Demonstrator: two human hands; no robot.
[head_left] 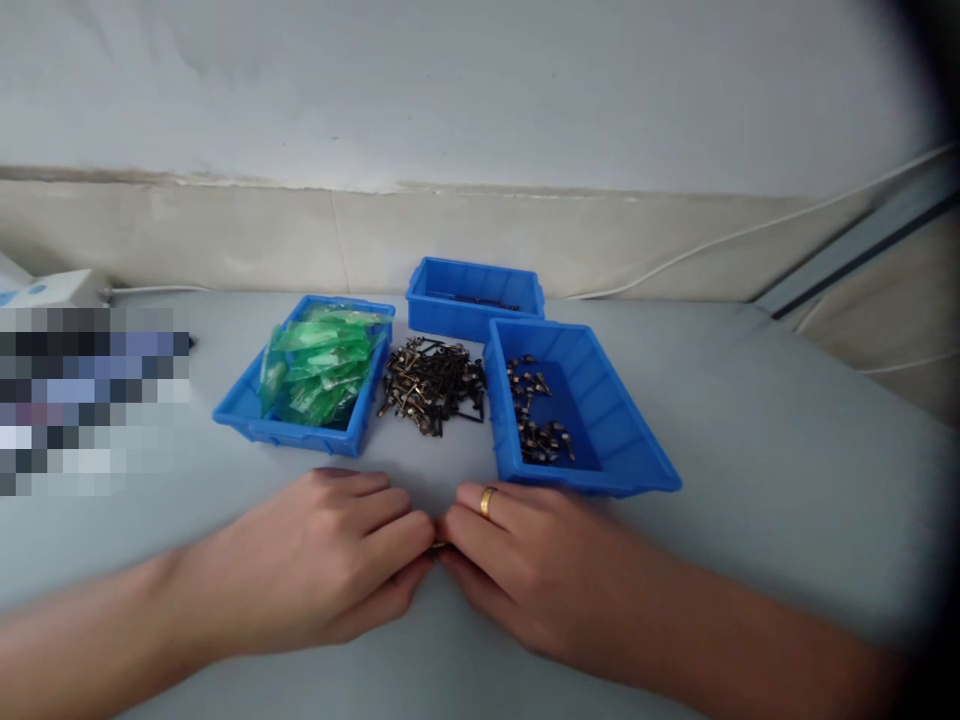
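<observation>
Through my feed I see green packets (322,360) in a blue bin (296,435), then my left hand (345,560), a small metal piece (437,548), and my right hand (525,560), both pinching it; rightmost, a second bin (619,415) holds metal parts (541,440).

Head camera: worn up high, looking forward and down; sole view.
Bare left hand (352,560) and bare right hand (525,570): closest to the lens, seen from above, low centre.
Three blue open-topped plastic bins (615,410): farther off, mid-view.
Flat grey table (750,420): viewed at a slant.
Pale wall (480,100): faced roughly square-on, farthest.
</observation>
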